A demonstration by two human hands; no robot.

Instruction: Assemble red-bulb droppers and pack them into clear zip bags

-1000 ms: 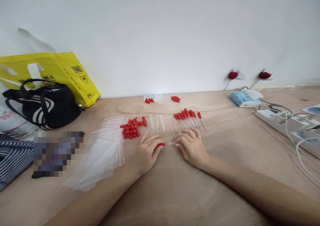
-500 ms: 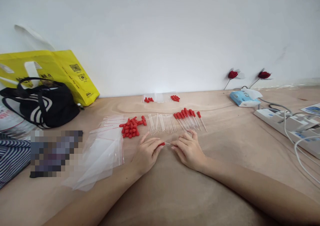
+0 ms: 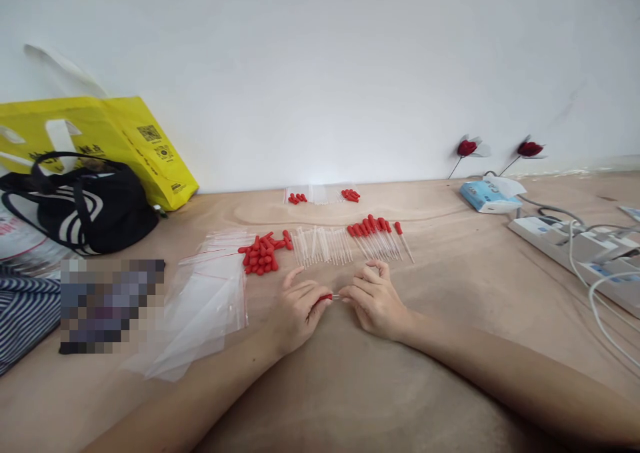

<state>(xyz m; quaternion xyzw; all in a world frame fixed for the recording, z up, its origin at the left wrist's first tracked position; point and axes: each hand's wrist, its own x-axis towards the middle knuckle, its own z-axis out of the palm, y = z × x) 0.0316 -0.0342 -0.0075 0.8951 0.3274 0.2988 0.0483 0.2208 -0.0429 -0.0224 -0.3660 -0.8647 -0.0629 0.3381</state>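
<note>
Near the middle of the table, my left hand [image 3: 300, 309] pinches a red rubber bulb [image 3: 325, 297]. My right hand [image 3: 375, 301] holds a thin clear tube [image 3: 337, 297] whose left end meets the bulb; how far it is inside is hidden. Beyond my hands lies a row of loose clear tubes [image 3: 320, 245]. To its right are several tubes with red bulbs on their ends [image 3: 373, 229]. A pile of loose red bulbs [image 3: 260, 255] is left of the row, beside flat clear zip bags [image 3: 210, 299].
Filled clear bags [image 3: 323, 193] lie by the wall. At left stand a yellow bag [image 3: 150, 153] and a black bag [image 3: 110, 206], with a blurred dark item [image 3: 113, 306] in front. At right are a blue tissue pack [image 3: 483, 197], a power strip [image 3: 555, 246] and cables.
The bulb and tube between my hands have moved slightly nearer to me and lie more level. My right hand has shifted a little left, and less of the tube shows between the hands.
</note>
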